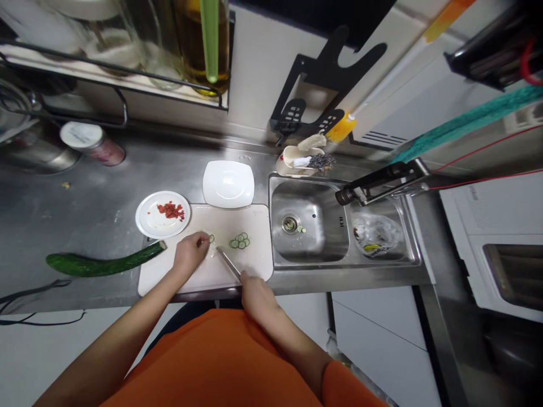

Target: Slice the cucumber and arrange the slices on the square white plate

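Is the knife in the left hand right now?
No: the right hand grips the knife over the cutting board, while the left hand has a cucumber slice at its fingertips.

Bare forearms (142, 316) forward, angled inward.
Left hand (190, 255) pinched, finger placement too small to tell; right hand (258, 297) curled closed, nearer the torso (220, 362).

Knife (229, 263) handle hidden inside R hand (258, 297). Slice (211, 238) at L hand (192, 254) — too small to tell if gripped. Bag (388, 229) well R of knife grip: contents (372, 247) blurred, can't ID. Amber btl (190, 48) beyond L grip — cut by top edge.
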Demonstrator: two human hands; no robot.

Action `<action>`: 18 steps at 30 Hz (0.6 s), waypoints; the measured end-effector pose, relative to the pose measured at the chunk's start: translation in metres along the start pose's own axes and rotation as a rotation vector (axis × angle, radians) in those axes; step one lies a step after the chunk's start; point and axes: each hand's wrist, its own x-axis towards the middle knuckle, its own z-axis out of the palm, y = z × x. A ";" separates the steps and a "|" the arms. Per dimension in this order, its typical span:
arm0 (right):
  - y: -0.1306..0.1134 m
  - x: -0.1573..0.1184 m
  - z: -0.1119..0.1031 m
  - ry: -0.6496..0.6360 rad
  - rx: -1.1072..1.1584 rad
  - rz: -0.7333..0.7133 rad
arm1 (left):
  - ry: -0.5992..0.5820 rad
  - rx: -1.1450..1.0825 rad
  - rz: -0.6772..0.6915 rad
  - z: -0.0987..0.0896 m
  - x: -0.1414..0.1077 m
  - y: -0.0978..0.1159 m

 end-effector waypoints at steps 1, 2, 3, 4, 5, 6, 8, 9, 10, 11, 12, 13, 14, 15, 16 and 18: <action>0.001 0.000 0.000 -0.002 0.000 -0.001 | -0.002 0.003 -0.018 -0.002 0.000 0.000; 0.002 -0.001 0.000 -0.005 -0.001 0.002 | 0.005 0.010 -0.036 -0.005 0.001 0.000; 0.003 -0.001 0.000 -0.010 -0.002 0.003 | 0.023 0.024 -0.054 -0.008 0.002 -0.001; 0.003 -0.001 -0.001 -0.016 -0.002 0.004 | 0.046 0.046 -0.073 -0.011 0.003 -0.003; 0.004 -0.001 -0.001 -0.020 -0.001 0.004 | 0.069 0.079 -0.088 -0.014 0.004 -0.004; 0.005 -0.001 -0.001 -0.022 -0.001 0.006 | 0.085 0.120 -0.097 -0.017 0.005 -0.006; 0.006 -0.001 -0.001 -0.018 -0.006 0.003 | 0.091 0.223 -0.098 -0.021 0.005 -0.008; 0.006 0.000 -0.001 -0.013 -0.010 -0.001 | 0.087 0.275 -0.095 -0.022 0.005 -0.009; 0.007 0.000 -0.001 -0.007 -0.015 -0.004 | 0.084 0.322 -0.092 -0.023 0.005 -0.009; 0.007 0.001 0.000 -0.003 -0.019 -0.007 | 0.087 0.363 -0.091 -0.023 0.004 -0.009; 0.008 0.001 0.000 -0.003 -0.021 -0.011 | 0.100 0.392 -0.092 -0.023 0.003 -0.009; 0.008 0.002 0.000 -0.006 -0.022 -0.015 | 0.121 0.409 -0.091 -0.023 0.002 -0.008; 0.009 0.002 0.001 -0.013 -0.023 -0.016 | 0.146 0.409 -0.083 -0.022 0.001 -0.008; 0.009 0.002 0.001 -0.017 -0.027 -0.020 | 0.168 0.392 -0.063 -0.021 0.000 -0.007; 0.010 0.002 0.001 -0.016 -0.033 -0.023 | 0.181 0.356 -0.024 -0.020 0.000 -0.006; 0.011 0.001 0.001 0.001 -0.052 -0.031 | 0.154 0.230 0.112 -0.015 0.002 -0.004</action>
